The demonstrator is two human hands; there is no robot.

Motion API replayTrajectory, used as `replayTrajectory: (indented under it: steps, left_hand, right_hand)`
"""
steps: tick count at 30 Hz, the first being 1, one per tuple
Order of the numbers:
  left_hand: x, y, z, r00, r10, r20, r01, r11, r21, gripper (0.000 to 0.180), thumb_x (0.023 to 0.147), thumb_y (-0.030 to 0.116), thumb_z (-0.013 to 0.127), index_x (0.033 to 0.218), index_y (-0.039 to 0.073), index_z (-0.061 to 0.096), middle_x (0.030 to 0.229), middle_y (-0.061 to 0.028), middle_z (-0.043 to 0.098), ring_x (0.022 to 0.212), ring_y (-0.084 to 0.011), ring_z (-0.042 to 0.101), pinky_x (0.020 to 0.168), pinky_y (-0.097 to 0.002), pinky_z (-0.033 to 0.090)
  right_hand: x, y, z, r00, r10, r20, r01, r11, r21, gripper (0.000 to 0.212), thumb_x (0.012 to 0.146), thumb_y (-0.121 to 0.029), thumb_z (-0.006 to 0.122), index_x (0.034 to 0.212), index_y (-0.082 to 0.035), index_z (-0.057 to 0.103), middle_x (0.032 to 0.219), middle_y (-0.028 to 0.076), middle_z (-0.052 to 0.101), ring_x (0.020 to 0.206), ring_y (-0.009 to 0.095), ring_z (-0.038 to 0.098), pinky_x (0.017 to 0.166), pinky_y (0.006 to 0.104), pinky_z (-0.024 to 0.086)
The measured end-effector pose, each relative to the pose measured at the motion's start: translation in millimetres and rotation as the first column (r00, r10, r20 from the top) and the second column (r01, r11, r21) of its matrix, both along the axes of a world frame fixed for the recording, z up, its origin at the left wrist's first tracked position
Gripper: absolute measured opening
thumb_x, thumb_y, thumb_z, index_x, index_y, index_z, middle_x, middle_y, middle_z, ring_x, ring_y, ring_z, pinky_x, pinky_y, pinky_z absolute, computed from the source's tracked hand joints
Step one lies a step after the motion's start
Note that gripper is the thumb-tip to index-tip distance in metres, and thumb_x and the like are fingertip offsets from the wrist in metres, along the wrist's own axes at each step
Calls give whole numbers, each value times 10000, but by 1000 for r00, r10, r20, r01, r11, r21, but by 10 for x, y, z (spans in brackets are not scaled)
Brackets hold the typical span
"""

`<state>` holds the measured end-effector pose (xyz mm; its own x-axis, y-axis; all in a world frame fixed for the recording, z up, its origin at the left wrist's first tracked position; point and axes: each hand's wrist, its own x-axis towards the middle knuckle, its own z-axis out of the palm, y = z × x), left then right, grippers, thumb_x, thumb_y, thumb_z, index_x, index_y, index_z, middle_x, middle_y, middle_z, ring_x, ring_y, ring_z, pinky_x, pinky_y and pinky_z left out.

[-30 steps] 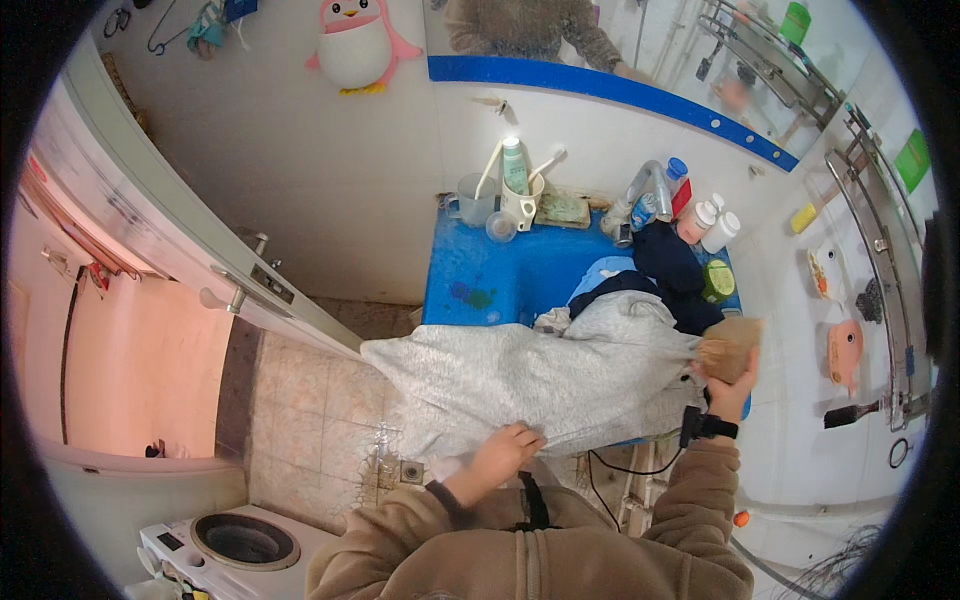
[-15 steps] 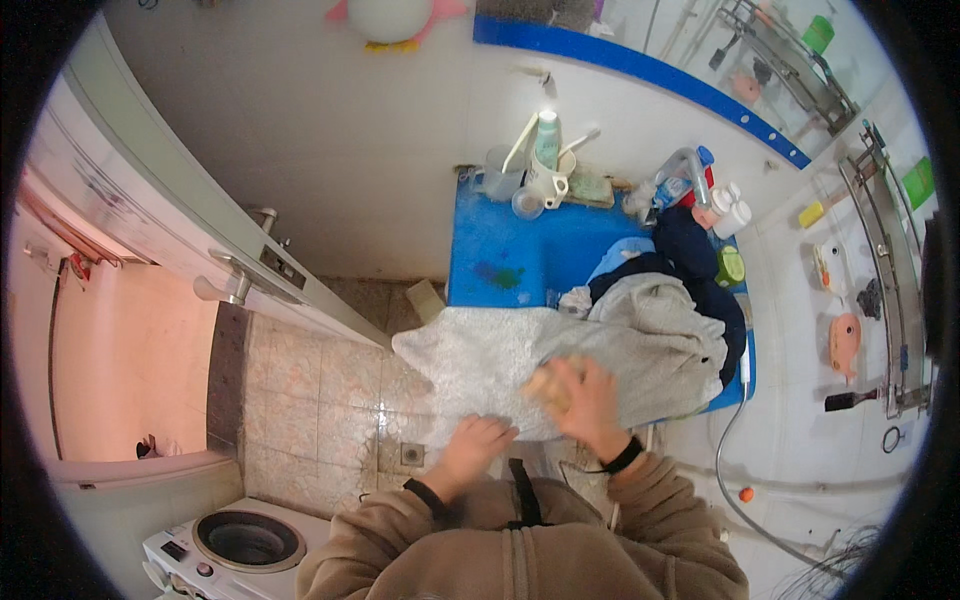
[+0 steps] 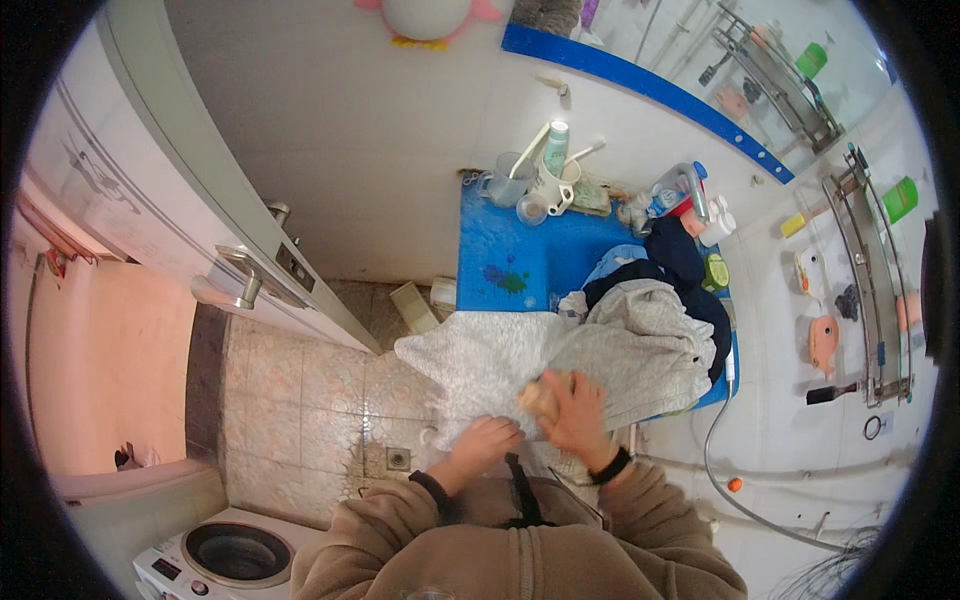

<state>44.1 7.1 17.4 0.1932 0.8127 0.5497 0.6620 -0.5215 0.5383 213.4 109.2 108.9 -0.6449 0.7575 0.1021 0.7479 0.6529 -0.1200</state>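
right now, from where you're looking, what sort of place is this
Most likely a home bathroom: a toothbrush stands in a white cup, a mirror with a blue edge is on the wall, and there is a drain in the tiled floor.

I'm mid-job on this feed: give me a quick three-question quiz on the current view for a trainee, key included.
1. Which of the person's hands holds the beige, block-shaped object?
2. True or false: the left hand is on the silver metal door handle.
3. What colour is the flat washstand top under the light-grey fabric garment?
A) red
B) blue
C) yellow

Key:
1. The right hand.
2. False; it is at the garment's near edge.
3. B.
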Motion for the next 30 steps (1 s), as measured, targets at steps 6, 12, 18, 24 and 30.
replayTrajectory:
  steps: [6, 12, 18, 24, 30]
  left_hand:
    - [41, 7, -18, 998, 46, -48, -46, 999, 0, 298, 740, 118, 598, 1031, 139, 657, 1038, -17, 620, 997, -212, 582, 832, -366, 432]
    - [19, 12, -23, 995, 5, -99, -8, 999, -31, 272, 747, 124, 594, 1012, 127, 655, 1034, -20, 615, 1015, -210, 569, 822, -364, 427]
    - [8, 5, -17, 996, -6, -89, 6, 1000, 3, 299, 752, 128, 589, 1044, 108, 651, 1005, -26, 609, 986, -209, 570, 811, -370, 425]
    - [-121, -31, 121, 995, -88, -44, 84, 994, -75, 303, 753, 119, 569, 1041, 65, 646, 1131, -43, 588, 1088, -222, 538, 895, -359, 428]
    - [-531, 116, 312, 934, 322, 158, -314, 947, -72, 255, 810, 148, 638, 1039, 37, 656, 973, -125, 661, 978, -306, 604, 812, -412, 486]
  right_hand:
    - [2, 1051, 87, 968, -248, -24, 239, 951, -197, 666, 684, -294, 731, 1294, -182, 489, 1075, 205, 515, 982, 387, 505, 834, 500, 397]
    - [-83, 170, 220, 988, -129, -80, 104, 960, -259, 664, 667, -296, 726, 1284, -207, 496, 1043, 199, 527, 970, 375, 515, 812, 493, 411]
    - [122, 198, 194, 986, -72, 149, 67, 997, 40, 659, 684, -320, 722, 1292, -234, 483, 1073, 162, 510, 1008, 338, 493, 850, 454, 389]
    - [601, 1142, 125, 927, -330, 181, 324, 944, 62, 584, 751, -334, 696, 1266, -151, 491, 1041, 192, 540, 950, 376, 517, 796, 474, 399]
    - [400, 512, 213, 983, -176, 59, 176, 984, -11, 683, 651, -283, 741, 1273, -142, 497, 971, 178, 524, 921, 378, 521, 756, 483, 415]
